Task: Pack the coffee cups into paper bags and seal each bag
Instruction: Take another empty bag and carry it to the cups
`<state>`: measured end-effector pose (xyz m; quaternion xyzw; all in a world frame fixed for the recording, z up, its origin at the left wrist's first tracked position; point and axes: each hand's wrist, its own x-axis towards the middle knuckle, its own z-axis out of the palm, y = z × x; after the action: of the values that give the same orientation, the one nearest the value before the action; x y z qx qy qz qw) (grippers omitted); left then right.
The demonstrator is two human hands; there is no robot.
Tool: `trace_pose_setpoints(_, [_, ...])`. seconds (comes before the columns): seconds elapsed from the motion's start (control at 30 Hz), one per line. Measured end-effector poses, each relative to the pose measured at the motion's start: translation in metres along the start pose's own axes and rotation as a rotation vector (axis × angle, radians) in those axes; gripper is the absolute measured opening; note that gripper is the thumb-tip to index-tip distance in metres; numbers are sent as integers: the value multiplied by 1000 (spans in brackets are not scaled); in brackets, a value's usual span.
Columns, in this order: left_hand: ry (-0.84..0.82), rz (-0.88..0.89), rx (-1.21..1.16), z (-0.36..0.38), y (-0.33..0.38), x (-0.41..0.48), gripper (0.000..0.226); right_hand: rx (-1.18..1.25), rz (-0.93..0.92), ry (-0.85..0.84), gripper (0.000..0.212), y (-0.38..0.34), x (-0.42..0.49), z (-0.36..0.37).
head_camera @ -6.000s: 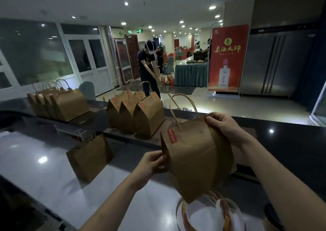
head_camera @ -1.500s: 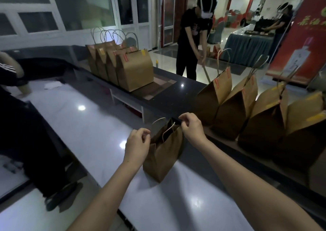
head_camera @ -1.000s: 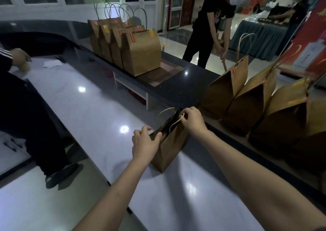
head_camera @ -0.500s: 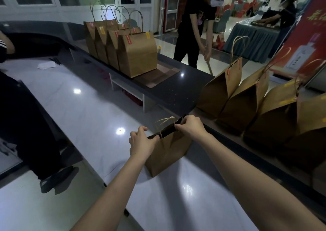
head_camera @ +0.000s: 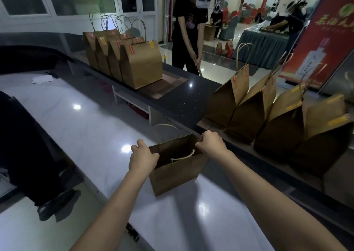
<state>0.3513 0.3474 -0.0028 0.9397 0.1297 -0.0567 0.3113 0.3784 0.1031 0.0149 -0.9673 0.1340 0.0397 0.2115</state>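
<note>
A small brown paper bag [head_camera: 176, 174] stands upright on the pale counter [head_camera: 86, 128] in front of me, its mouth pulled wide. My left hand [head_camera: 142, 157] grips the left rim of the bag. My right hand [head_camera: 211, 145] grips the right rim. Both twine handles show, one up at the back, one hanging over the near side. The inside looks dark; I cannot see any cup in it.
Several sealed bags [head_camera: 268, 116] with stickers stand on the raised dark ledge [head_camera: 182, 101] to the right, and another row of sealed bags [head_camera: 126, 59] at the back left. A person [head_camera: 189, 30] stands beyond the ledge. A dark-clothed person [head_camera: 23, 145] is at my left.
My hands have drawn apart and spread the bag's mouth from nearly flat to wide. Earlier I held a sealed bag, which now stands on the ledge.
</note>
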Motion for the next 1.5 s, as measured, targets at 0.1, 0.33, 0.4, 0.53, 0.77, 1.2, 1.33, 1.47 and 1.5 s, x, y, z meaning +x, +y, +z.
trace_pose_setpoints(0.1, [-30, 2, 54, -4, -4, -3, 63, -26, -7, 38, 6, 4, -5, -1])
trace_pose_setpoints(0.33, [-74, -26, -50, -5, -21, -6, 19, 23, 14, 86, 9, 11, -25, -2])
trace_pose_setpoints(0.4, [-71, -8, -53, -8, -19, -7, 4, 54, 18, 90, 10, 13, -31, -4])
trace_pose_setpoints(0.53, [-26, 37, -86, -19, -6, -8, 13, 128, 48, 124, 12, 19, -48, -16])
trace_pose_setpoints(0.77, [-27, 223, -102, -24, 46, -28, 10, 217, 116, 243, 18, 47, -89, -53])
trace_pose_setpoints(1.2, [-178, 540, -32, -8, 155, -148, 14, 311, 244, 447, 12, 157, -226, -137])
trace_pose_setpoints(1.33, [-218, 656, -44, -3, 184, -206, 12, 314, 297, 518, 13, 198, -287, -160])
trace_pose_setpoints(1.47, [-223, 781, -82, 12, 207, -280, 6, 292, 364, 614, 15, 242, -361, -177])
trace_pose_setpoints(1.5, [-240, 808, -99, 17, 211, -299, 6, 285, 390, 639, 15, 253, -380, -181])
